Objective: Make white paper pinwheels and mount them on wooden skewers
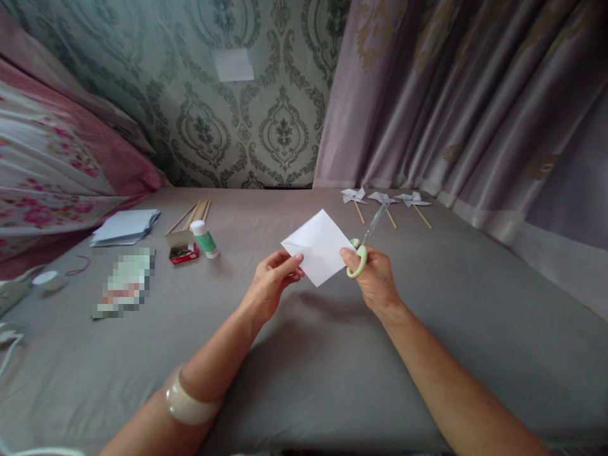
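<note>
A square sheet of white paper (319, 246) is held up in front of me, one corner pointing up. My left hand (275, 278) pinches its left side between thumb and fingers. At the right corner, my right hand (375, 272) grips the paper's edge with the thumb. Scissors with pale green handles (357, 266) hang on that same hand, their blades pointing up and away to the right. Behind the blades lie three white paper pinwheels on sticks, among them the leftmost pinwheel (354, 196) and the rightmost pinwheel (412, 199).
On the left are a stack of white paper (124, 227), wooden sticks (198, 212), a green-and-white glue stick (205, 239) and an open red box (183, 252) of small metal pieces. A blurred packet (126, 282) lies nearer. Curtains (427, 95) border the grey-covered surface (332, 380).
</note>
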`<state>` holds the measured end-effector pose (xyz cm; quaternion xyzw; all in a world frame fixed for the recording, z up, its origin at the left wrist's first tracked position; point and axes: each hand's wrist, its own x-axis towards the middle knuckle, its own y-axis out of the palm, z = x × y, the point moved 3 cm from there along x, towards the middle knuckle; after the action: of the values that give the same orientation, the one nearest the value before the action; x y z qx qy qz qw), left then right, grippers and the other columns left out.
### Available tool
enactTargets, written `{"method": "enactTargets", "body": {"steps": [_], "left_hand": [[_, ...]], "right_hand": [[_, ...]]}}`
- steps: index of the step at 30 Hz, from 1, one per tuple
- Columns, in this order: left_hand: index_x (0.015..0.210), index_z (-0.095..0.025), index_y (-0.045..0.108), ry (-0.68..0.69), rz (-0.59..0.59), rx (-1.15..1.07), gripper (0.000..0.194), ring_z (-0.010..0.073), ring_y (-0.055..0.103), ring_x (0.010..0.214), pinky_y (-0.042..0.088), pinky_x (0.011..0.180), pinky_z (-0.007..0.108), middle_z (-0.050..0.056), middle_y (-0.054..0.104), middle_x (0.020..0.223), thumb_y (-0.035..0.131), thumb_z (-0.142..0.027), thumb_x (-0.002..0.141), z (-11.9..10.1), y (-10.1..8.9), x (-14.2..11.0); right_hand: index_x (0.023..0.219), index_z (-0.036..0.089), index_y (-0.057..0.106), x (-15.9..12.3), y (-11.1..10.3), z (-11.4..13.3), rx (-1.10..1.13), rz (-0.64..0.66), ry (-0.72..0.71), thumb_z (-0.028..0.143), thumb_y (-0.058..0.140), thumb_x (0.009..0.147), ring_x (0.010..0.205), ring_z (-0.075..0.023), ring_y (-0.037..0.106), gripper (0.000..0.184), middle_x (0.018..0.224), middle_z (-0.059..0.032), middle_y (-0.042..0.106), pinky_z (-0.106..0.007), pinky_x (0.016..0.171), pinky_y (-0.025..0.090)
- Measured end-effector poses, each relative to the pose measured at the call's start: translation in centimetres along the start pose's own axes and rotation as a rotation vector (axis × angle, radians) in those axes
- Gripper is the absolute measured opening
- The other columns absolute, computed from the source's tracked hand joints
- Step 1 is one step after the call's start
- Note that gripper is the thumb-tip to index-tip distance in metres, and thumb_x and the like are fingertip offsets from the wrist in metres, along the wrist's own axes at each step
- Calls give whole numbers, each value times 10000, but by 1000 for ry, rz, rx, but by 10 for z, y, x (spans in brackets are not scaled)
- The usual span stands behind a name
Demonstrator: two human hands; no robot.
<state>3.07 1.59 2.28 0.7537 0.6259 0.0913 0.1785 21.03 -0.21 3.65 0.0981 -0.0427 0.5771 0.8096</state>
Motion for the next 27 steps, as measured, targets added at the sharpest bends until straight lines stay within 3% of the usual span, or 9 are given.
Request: {"method": "enactTargets", "body": {"steps": [8,18,22,27], "left_hand": [[735,-141,669,-47,81,62,236,77,551,594,417,620,214,10,641,683,797,-290,605,11,8,-5],[655,-146,656,18,10,108,205,75,528,563,399,597,205,3,627,608,779,-306,622,9,5,-2],[632,-145,644,76,-90,35,217,71,530,571,400,589,195,-5,619,606,797,-292,587,-1,-2,0],[599,-136,616,121,-177,-55,253,64,529,571,399,576,184,-6,609,596,808,-297,564,-11,-8,2]], "right_hand": [[557,197,410,-2,-1,4,-40,-39,-96,419,694,636,481,-54,288,369,505,80,348,-211,445,262],[626,195,453,-5,2,10,-110,-22,-90,512,680,664,492,-69,330,392,524,77,382,-222,463,283],[629,187,482,-7,5,8,-257,109,-6,635,612,689,476,-77,316,470,503,73,362,-238,456,264],[680,178,491,-19,18,-6,-441,459,86,701,492,756,533,-94,355,528,563,54,387,-243,499,287]]}}
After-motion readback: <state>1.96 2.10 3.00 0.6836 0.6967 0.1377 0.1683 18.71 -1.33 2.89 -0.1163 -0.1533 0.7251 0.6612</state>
